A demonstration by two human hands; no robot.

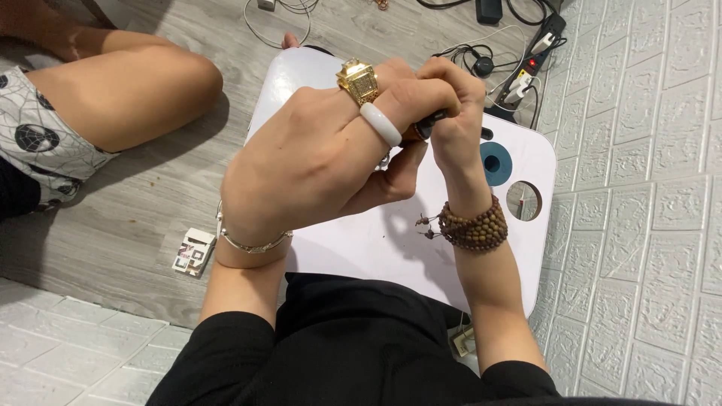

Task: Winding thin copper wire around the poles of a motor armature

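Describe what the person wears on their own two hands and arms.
Left hand: chunky gold ring, smooth white ring, thin silver bracelet. Right hand: brown wooden bead bracelet wound around the wrist. Both arms have black sleeves pushed up.

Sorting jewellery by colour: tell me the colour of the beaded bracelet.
Brown wooden-looking beaded bracelet on the right wrist, clearest in the head view.

Your hands meet at upper centre of the frame, left hand (316, 162) overlapping the right hand (451, 105), above the lap table (376, 240). A small card (193, 252) lies on the floor at left; cables and a power strip (538, 45) sit upper right
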